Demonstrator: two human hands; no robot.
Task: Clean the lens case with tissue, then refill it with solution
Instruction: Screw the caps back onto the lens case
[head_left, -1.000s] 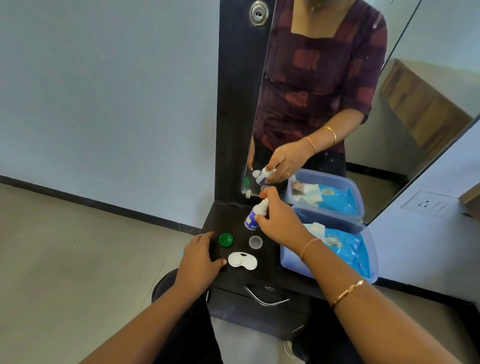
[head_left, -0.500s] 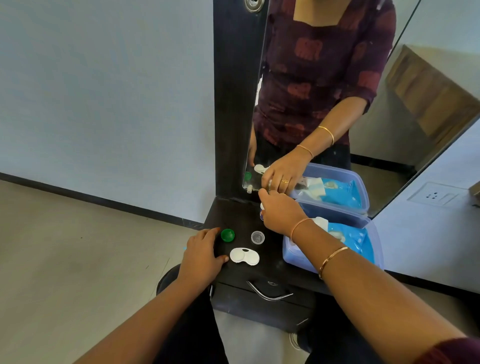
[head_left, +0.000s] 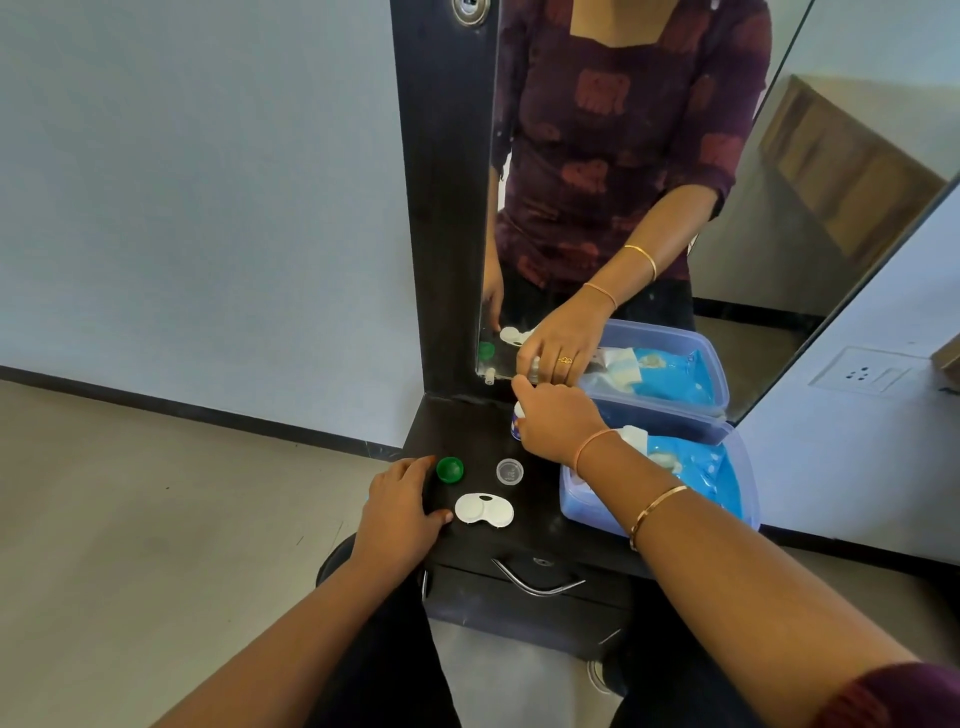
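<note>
Currently the lens case (head_left: 484, 510) is found on the dark shelf (head_left: 467, 431), just beside the thumb of the flat, relaxed left hand (head_left: 400, 512), while the solution bottle (head_left: 517, 421), earlier held tilted, is gripped lower by the right hand (head_left: 558, 423) behind.

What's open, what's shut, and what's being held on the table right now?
lens case: open, both caps off, lying flat.
green cap: off, on the table.
clear cap: off, on the table.
solution bottle: gripped by the right hand, mostly hidden.
left hand: relaxed, resting on the table edge, holding nothing.
plastic box: no lid, blue packet inside.
drawer: shut.
</note>
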